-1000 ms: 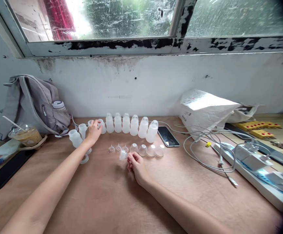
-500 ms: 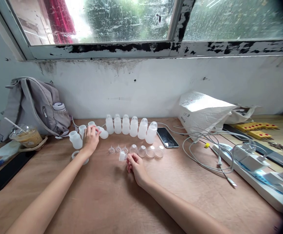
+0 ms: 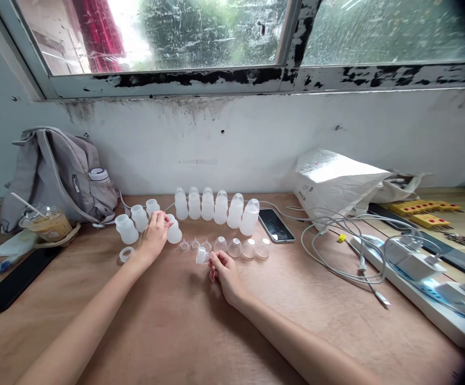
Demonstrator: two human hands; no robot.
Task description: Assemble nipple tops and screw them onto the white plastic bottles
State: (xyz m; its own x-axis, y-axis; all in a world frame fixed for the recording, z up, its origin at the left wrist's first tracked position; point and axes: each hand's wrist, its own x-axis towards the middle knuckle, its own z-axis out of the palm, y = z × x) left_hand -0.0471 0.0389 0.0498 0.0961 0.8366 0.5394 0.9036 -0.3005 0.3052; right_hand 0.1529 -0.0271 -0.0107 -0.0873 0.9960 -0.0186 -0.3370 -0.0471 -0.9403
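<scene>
My left hand (image 3: 157,233) has its fingers closed on a frosted white bottle (image 3: 174,230), which is tilted. Beside that hand stand three open frosted bottles (image 3: 126,230), and a white ring (image 3: 126,254) lies in front of them. My right hand (image 3: 223,267) pinches a clear collar-shaped piece (image 3: 202,255), held sideways above the table. Behind it is a row of small clear nipples (image 3: 194,244) and clear domed caps (image 3: 234,247). Several capped bottles (image 3: 221,208) stand in a row farther back.
A phone (image 3: 276,225) lies right of the capped bottles. Coiled cables (image 3: 336,267), a power strip (image 3: 417,294) and a white bag (image 3: 332,184) are at the right. At the left are a backpack (image 3: 52,176), an iced drink (image 3: 50,223) and a black slab (image 3: 18,280).
My left hand has moved slightly right and nearer, bringing the bottle away from the others and more upright. My right hand has hardly moved.
</scene>
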